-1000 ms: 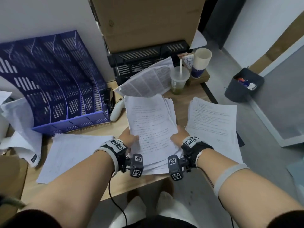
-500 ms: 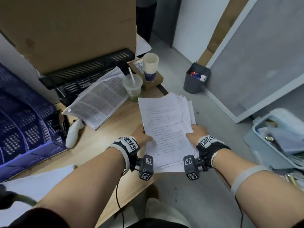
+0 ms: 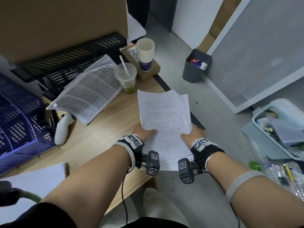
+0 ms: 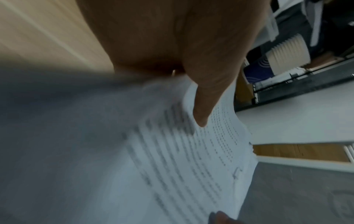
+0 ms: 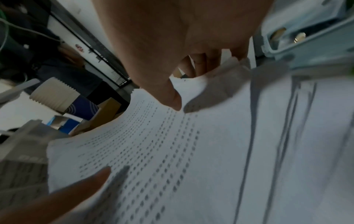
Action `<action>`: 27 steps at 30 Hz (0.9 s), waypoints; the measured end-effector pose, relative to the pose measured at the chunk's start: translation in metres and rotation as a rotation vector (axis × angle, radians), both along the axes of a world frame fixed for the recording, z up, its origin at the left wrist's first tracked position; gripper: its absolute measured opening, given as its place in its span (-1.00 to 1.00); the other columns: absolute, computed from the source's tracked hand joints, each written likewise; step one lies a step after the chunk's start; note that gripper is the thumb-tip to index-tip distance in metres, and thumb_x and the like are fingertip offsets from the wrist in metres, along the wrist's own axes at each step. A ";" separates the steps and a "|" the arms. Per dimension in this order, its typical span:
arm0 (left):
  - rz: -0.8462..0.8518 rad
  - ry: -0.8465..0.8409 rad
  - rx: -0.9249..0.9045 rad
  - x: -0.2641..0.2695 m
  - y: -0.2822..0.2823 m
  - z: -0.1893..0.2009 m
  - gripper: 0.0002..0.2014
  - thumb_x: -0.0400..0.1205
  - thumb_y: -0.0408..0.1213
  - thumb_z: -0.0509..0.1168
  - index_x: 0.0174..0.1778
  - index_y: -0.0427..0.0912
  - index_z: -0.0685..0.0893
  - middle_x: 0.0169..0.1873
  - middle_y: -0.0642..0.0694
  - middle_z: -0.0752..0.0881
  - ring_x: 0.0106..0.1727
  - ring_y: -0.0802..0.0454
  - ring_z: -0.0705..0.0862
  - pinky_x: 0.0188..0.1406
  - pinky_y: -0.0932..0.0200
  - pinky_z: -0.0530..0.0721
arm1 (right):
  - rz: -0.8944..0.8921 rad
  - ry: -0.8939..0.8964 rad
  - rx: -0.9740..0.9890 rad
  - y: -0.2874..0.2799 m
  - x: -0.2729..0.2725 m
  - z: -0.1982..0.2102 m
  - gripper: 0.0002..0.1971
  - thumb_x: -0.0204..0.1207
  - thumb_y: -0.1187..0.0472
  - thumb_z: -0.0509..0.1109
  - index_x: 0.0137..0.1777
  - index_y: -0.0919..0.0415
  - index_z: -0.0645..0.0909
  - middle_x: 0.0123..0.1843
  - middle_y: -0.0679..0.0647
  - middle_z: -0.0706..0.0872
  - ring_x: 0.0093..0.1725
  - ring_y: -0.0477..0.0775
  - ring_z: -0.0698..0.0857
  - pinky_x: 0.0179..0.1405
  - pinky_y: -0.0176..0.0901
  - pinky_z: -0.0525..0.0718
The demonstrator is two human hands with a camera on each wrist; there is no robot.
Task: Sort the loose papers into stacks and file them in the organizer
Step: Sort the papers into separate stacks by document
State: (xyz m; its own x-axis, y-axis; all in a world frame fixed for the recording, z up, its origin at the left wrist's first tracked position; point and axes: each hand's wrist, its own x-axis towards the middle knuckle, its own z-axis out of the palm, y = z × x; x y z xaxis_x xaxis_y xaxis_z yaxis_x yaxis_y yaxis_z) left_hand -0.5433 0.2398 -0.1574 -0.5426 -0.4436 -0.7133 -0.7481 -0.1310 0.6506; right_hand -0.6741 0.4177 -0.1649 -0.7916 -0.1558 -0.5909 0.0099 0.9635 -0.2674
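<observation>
Papers (image 3: 162,122): printed stack, gripped on both sides, held over desk (image 3: 102,134) edge, far end raised, sheets fanned at right. Left hand (image 3: 144,132) clamping near-left edge, thumb on top sheet. Right hand (image 3: 191,133) clamping near-right edge, thumb on top, fingers beneath. Blue organizer (image 3: 18,125) at far left on desk, well apart from stack. Drink cup (image 3: 125,78) just beyond stack's far edge.

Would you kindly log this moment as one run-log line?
step: carrying paper stack | left hand: grips stack's left edge | right hand: grips right edge | stack: over desk edge | organizer: untouched
</observation>
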 end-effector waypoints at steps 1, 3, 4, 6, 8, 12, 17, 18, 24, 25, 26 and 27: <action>-0.014 -0.025 0.000 0.002 -0.002 -0.002 -0.61 0.55 -0.10 0.50 0.22 -0.21 0.72 0.11 -0.13 0.77 0.04 -0.13 0.75 -0.19 0.17 0.66 | -0.028 -0.043 -0.038 0.000 0.003 -0.001 -0.41 0.41 0.05 0.43 0.40 0.28 0.42 0.27 0.22 0.65 0.09 0.25 0.67 0.08 0.00 0.71; -0.031 -0.067 -0.041 0.008 -0.006 -0.005 -0.56 0.58 -0.10 0.48 0.31 -0.26 0.69 0.20 -0.18 0.76 0.17 -0.20 0.74 -0.06 0.10 0.65 | -0.067 -0.087 -0.098 -0.002 0.009 -0.005 -0.39 0.43 0.04 0.50 0.39 0.27 0.37 0.26 0.20 0.66 0.08 0.24 0.69 0.05 0.01 0.72; -0.040 -0.057 -0.064 0.012 -0.008 -0.005 -0.56 0.59 -0.15 0.46 0.35 -0.25 0.67 0.24 -0.18 0.75 0.22 -0.21 0.73 0.00 0.09 0.64 | -0.066 -0.090 -0.099 -0.003 0.012 -0.005 -0.33 0.41 0.00 0.52 0.41 0.27 0.35 0.30 0.22 0.62 0.15 0.26 0.68 0.10 0.06 0.73; -0.053 -0.003 -0.081 0.020 -0.011 -0.004 -0.54 0.59 -0.25 0.42 0.43 -0.16 0.59 0.31 -0.12 0.73 0.26 -0.20 0.71 0.15 0.05 0.66 | -0.030 -0.075 -0.040 -0.006 0.018 -0.003 -0.27 0.37 -0.11 0.52 0.43 0.24 0.36 0.39 0.28 0.48 0.30 0.30 0.59 0.18 0.13 0.71; -0.073 0.074 -0.036 0.032 -0.015 0.001 -0.48 0.55 -0.25 0.42 0.45 -0.01 0.53 0.31 -0.07 0.73 0.26 -0.17 0.72 0.30 -0.12 0.68 | -0.014 -0.072 0.007 -0.008 0.021 0.001 -0.23 0.31 -0.20 0.50 0.41 0.20 0.38 0.45 0.30 0.36 0.42 0.32 0.47 0.21 0.13 0.67; -0.053 0.200 0.026 0.049 -0.030 0.022 -0.68 0.48 -0.17 0.49 0.11 0.21 0.65 0.15 -0.02 0.82 0.15 -0.15 0.80 0.24 -0.28 0.72 | -0.118 -0.092 -0.155 -0.014 0.021 0.015 -0.03 0.15 -0.28 0.56 0.48 0.17 0.29 0.38 0.12 0.58 0.31 0.24 0.62 0.20 0.02 0.66; -0.030 0.379 0.022 0.045 -0.053 0.067 -0.63 0.37 -0.09 0.60 0.09 0.14 0.74 0.12 -0.06 0.84 0.17 -0.20 0.80 0.27 -0.32 0.69 | -0.290 -0.243 -0.639 -0.036 0.009 0.052 0.18 -0.10 -0.37 0.73 0.54 0.01 0.34 0.39 -0.06 0.66 0.25 0.08 0.73 0.27 0.14 0.67; -0.020 0.431 -0.005 0.042 -0.059 0.075 -0.51 0.34 -0.06 0.61 0.19 0.12 0.70 0.17 -0.07 0.82 0.20 -0.21 0.78 0.29 -0.34 0.68 | -0.323 -0.240 -0.766 -0.041 0.005 0.058 0.15 -0.13 -0.29 0.78 0.48 0.05 0.39 0.34 0.03 0.71 0.20 0.10 0.77 0.25 0.21 0.70; 0.063 0.682 -0.237 0.038 -0.078 0.123 -0.42 0.42 -0.33 0.45 0.41 -0.16 0.57 0.27 -0.16 0.74 0.36 -0.20 0.67 0.38 -0.35 0.61 | -0.293 0.034 -1.141 -0.073 0.016 0.131 -0.49 0.26 0.22 0.64 0.23 0.23 0.65 0.10 0.10 0.84 0.08 0.11 0.83 0.13 0.14 0.78; 0.074 0.698 -0.269 0.040 -0.079 0.124 -0.45 0.44 -0.31 0.45 0.40 -0.12 0.58 0.25 -0.12 0.75 0.34 -0.14 0.68 0.36 -0.29 0.63 | -0.289 0.070 -1.132 -0.075 0.022 0.133 -0.56 0.30 0.24 0.61 0.20 0.25 0.68 0.05 0.12 0.85 0.04 0.09 0.83 0.08 0.05 0.80; 0.092 0.696 -0.285 0.043 -0.077 0.123 -0.48 0.45 -0.29 0.49 0.36 -0.05 0.61 0.22 -0.05 0.75 0.30 -0.06 0.70 0.33 -0.21 0.67 | -0.285 0.091 -1.082 -0.076 0.032 0.133 -0.59 0.31 0.19 0.59 0.17 0.26 0.70 -0.02 0.12 0.85 -0.03 0.08 0.84 0.02 -0.03 0.81; 0.116 0.684 -0.280 0.048 -0.074 0.119 -0.49 0.44 -0.26 0.55 0.32 0.04 0.62 0.18 0.01 0.76 0.25 0.00 0.71 0.29 -0.14 0.70 | -0.282 0.091 -1.002 -0.075 0.042 0.128 -0.55 0.28 0.08 0.58 0.15 0.26 0.71 -0.11 0.13 0.84 -0.12 0.10 0.83 -0.07 -0.08 0.81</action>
